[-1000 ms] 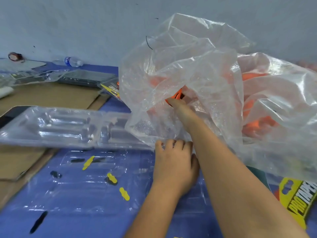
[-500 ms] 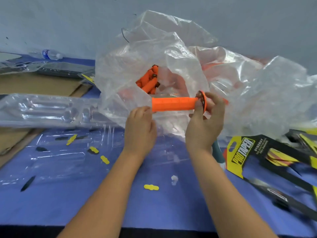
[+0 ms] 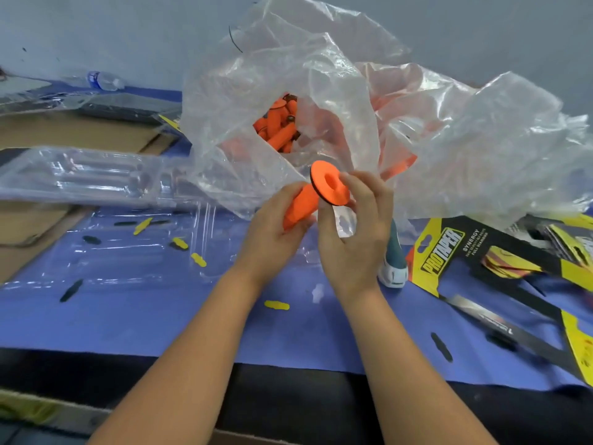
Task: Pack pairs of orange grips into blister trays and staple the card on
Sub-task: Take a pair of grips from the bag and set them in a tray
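Behind the grip, a big clear plastic bag [image 3: 321,101] gapes open, with more orange grips [image 3: 279,130] heaped inside. To the grip's left lies a clear blister tray [image 3: 80,178]; to its right, black-and-yellow printed cards [image 3: 481,261] read "PROTAPER", "SYNERGY" and a smaller line too blurred to read. Just right of the hands stands a stapler [image 3: 394,264], as best one can tell.

The orange grip [image 3: 303,205] is held up between both hands, above the blue table [image 3: 160,322]. The left hand [image 3: 272,236] is wrapped round its barrel; the right hand's [image 3: 356,239] fingers pinch the flange. Half a second earlier it lay level between the hands; now it has been turned so the flange's open hole faces the person. This is probably a check of which end is which, or which side of a pair it makes, before it goes into the tray.
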`<state>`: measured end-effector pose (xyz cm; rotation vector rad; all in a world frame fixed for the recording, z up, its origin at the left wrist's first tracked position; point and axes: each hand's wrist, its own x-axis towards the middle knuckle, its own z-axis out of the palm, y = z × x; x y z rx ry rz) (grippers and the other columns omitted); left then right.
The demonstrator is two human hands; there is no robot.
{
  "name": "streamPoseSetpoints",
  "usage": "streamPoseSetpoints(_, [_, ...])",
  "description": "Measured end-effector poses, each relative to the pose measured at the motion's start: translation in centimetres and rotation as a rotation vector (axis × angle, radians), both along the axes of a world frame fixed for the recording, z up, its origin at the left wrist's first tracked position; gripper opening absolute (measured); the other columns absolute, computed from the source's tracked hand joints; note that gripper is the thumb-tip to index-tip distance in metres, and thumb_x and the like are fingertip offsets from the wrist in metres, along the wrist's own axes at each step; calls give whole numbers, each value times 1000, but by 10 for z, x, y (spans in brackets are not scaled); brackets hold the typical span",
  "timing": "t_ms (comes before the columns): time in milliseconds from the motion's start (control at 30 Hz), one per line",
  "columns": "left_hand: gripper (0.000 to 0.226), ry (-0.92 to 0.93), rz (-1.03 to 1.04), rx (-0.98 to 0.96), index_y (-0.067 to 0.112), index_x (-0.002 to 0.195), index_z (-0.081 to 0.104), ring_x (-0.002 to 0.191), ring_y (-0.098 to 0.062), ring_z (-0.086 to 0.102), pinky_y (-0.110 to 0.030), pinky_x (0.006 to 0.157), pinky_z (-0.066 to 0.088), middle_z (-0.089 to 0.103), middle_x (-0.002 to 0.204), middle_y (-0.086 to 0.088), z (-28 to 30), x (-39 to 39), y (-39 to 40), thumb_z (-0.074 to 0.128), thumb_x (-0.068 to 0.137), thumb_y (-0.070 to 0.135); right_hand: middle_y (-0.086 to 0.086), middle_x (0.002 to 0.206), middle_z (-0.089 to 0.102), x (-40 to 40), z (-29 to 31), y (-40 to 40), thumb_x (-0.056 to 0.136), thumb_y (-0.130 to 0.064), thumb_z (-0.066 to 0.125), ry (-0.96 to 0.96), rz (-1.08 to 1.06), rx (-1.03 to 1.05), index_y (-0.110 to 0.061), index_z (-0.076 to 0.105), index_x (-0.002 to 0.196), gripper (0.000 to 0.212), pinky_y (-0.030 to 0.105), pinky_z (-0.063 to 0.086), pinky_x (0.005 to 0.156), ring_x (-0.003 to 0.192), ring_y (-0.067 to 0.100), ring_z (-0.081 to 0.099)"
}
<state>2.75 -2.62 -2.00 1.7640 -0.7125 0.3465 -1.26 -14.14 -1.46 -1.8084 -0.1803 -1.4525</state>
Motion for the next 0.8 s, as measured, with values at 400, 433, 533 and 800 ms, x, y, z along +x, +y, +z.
streamPoseSetpoints(400, [35,70,654,302,7,75,66,74,-33,56,-42,68,45,64,73,-12,6,20,55,42,84,31,7,83,54,0,2,-14,89,-17,69,207,-146,244,-1,67,84,17,5,34,68,71,-4,47])
streamPoseSetpoints(433, [34,70,676,358,7,77,68,76,-34,57,-40,70,45,66,76,-12,5,22,57,44,86,29,5,82,53,1,2,-15,88,-18,70,216,-156,275,-1,67,82,18,3,33,67,70,-7,48])
streamPoseSetpoints(533, [30,62,619,496,11,86,73,88,-33,61,-38,85,44,71,91,-8,3,26,58,45,89,23,1,80,51,1,2,-14,87,-20,72,247,-155,332,-5,64,78,20,4,34,65,65,3,46])
streamPoseSetpoints(800, [34,90,480,353,14,94,72,97,-34,56,-52,108,32,72,100,-7,-5,27,58,41,87,1,2,78,54,4,-9,-2,86,-26,74,437,-119,117,-10,61,72,25,17,32,60,63,7,45])
